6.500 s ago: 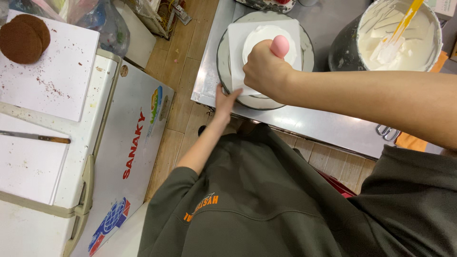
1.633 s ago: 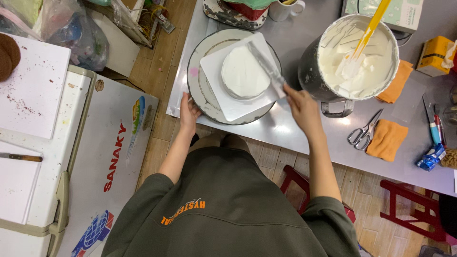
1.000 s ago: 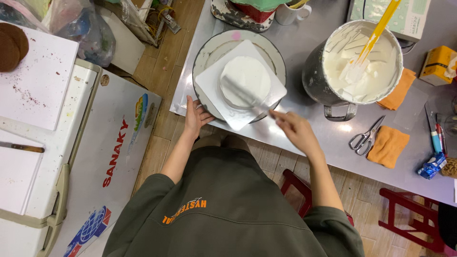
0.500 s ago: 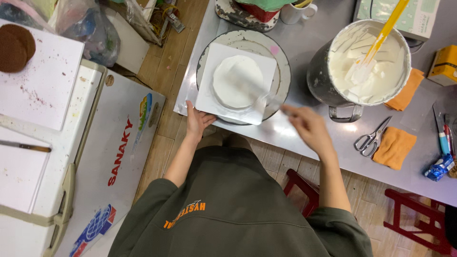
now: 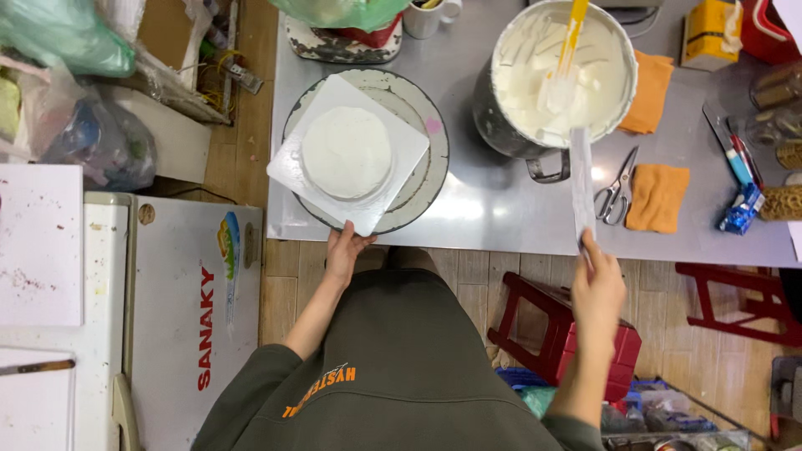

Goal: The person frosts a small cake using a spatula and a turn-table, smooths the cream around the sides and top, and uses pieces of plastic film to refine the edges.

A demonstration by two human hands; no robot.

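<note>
Two hands were at work: the left hand (image 5: 345, 253) gripped the turntable (image 5: 430, 163) rim at six o'clock, the right hand (image 5: 598, 286) pinched a long spatula (image 5: 581, 179) pointing to twelve o'clock toward the cream pot (image 5: 561, 73). The frosted cake (image 5: 347, 153) sat on a square board (image 5: 288, 167) atop the turntable. Cream might have dripped onto the counter (image 5: 484, 209), or the board slid if spun hard.

So much white around the grey steel table (image 5: 501, 209): white frosted cake (image 5: 347, 152) on a white square board (image 5: 348, 154), white cream in the dark metal pot (image 5: 555, 79) with a yellow-handled spatula (image 5: 565, 50). Right of the pot, two plain orange cloths (image 5: 657, 196). Near the table's edge, a red stool (image 5: 555, 338). Person's top is olive green with orange lettering.
</note>
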